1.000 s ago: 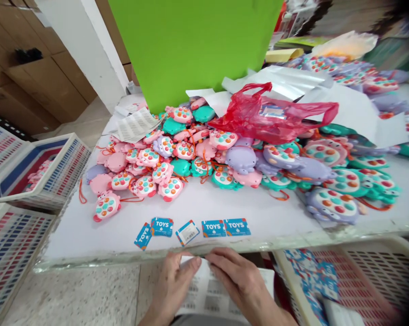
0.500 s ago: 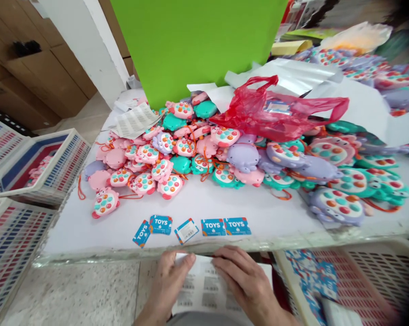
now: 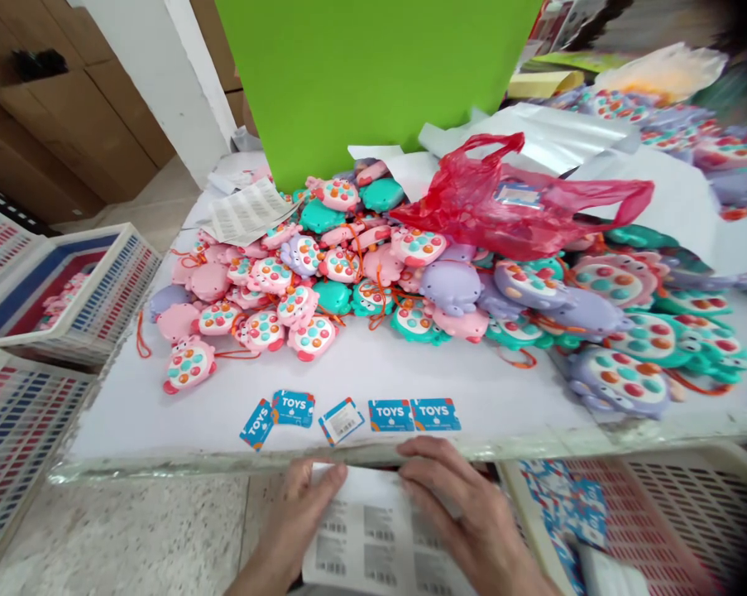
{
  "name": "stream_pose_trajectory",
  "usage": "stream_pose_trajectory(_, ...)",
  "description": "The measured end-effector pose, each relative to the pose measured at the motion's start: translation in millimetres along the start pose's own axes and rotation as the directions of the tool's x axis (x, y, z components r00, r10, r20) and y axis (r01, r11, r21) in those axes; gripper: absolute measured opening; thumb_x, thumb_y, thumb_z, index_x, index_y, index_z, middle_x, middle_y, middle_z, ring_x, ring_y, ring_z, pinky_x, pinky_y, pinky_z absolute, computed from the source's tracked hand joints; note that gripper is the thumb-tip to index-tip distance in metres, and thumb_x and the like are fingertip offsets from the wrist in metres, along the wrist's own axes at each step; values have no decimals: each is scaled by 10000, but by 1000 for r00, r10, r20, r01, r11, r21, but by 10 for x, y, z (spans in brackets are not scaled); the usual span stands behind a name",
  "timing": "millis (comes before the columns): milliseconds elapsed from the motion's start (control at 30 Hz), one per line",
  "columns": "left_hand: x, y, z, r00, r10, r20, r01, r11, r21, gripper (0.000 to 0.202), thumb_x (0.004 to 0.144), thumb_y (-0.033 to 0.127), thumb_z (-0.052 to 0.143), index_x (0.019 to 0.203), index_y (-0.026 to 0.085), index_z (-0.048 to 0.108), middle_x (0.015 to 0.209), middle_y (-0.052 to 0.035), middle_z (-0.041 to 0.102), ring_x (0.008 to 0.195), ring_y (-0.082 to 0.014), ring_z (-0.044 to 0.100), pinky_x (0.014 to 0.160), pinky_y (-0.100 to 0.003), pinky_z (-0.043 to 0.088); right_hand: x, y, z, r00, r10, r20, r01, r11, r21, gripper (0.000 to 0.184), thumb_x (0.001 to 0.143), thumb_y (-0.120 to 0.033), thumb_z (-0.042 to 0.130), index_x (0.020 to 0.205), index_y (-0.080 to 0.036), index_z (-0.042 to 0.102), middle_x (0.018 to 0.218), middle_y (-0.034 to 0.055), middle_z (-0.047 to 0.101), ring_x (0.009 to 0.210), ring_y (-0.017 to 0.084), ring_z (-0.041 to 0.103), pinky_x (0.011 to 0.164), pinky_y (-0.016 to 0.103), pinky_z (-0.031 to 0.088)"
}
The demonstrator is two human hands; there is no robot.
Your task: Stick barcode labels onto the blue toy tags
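Sheet (image 3: 373, 542): in the person's hands, just this side of the table (image 3: 410, 372) edge; printed labels (image 3: 380, 563) with barcodes face up in rows; what shows of its top strip looks bare
Left hand (image 3: 299, 509): closed on the sheet's upper left corner; thumb on top, the other fingers mostly hidden behind
Right hand (image 3: 466, 505): fingers bent over the sheet's upper right part; whether they pinch a label or only rest there, I cannot tell
Change: over the last 1 s the hands have drawn apart; more of the printed rows now shows between them; the cards on the table lie as they did
Meaning: the work seems centred on the sheet, its labels now better exposed to the fingers; no card on the table is being touched
Cards (image 3: 390, 416): 5 in a loose row near the table's front edge; 4 show the TOYS side; the middle 1 carries a white sticker (image 3: 343, 422) with a barcode
Toys (image 3: 452, 285): heaped beyond the cards; pink, purple and green; some with orange loops
Bag (image 3: 472, 219): red, crumpled on the toys; other sheets (image 3: 249, 213) lie at the heap's left
Basket (image 3: 696, 488): lower right, below the table edge; more cards inside
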State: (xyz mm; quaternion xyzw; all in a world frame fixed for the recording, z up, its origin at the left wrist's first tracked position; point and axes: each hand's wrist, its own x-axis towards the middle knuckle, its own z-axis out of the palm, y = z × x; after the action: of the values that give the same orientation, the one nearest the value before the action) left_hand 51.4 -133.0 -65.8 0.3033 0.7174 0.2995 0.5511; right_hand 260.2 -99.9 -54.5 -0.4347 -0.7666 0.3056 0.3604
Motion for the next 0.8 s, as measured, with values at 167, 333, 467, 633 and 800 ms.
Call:
stream_pose_trajectory(167, -22, 207, 47, 861, 392, 324, -478, 841, 252, 239, 827, 369, 533, 697, 194, 631, 742, -37, 642, 766, -229, 584, 733, -324, 446, 358, 217, -266, 986, 167, 21, -165, 985, -54, 144, 881, -257, 483, 849, -232, 621, 1050, 77, 612, 944, 217, 600, 796, 346, 499)
stream_pose_trajectory(333, 23, 284, 189, 517, 640, 568, -852, 320, 415, 213, 889, 120, 403, 817, 174, 596, 1070, -66, 638, 986, -213, 540, 883, -342, 456, 657, 423, -235, 955, 140, 263, -107, 985, -134, 139, 842, -153, 530, 760, -197, 633, 1035, 91, 613, 990, 222, 559, 826, 351, 480)
stream_pose_trajectory(467, 77, 206, 226, 470, 633, 615, -863, 184, 471, 156, 837, 39, 475, 808, 143, 588, 1137, -96, 612, 991, -219, 532, 887, -344, 478, 743, 447, -143, 938, 94, 335, -55, 991, -124, 156, 820, -93, 555, 727, -193, 631, 1030, 76, 610, 1003, 211, 543, 850, 338, 460)
stream_pose_trajectory(633, 113, 202, 232, 442, 654, 614, -870, 144, 472, 126, 817, 19, 522, 799, 129, 582, 1120, -106, 613, 984, -222, 527, 890, -353, 480, 808, 490, -123, 919, 45, 392, 1, 993, -117, 164, 809, -67, 568, 717, -186, 634, 1017, 75, 602, 1000, 210, 531, 853, 335, 448)
stream_pose_trajectory(800, 126, 218, 250, 450, 642, 620, -868, 153, 472, 133, 829, 22, 500, 811, 132, 574, 1161, -103, 593, 1007, -225, 513, 908, -368, 471, 825, 508, -128, 912, 30, 410, 21, 993, -119, 160, 804, -56, 574, 723, -180, 634, 1016, 76, 597, 999, 212, 520, 855, 338, 444)
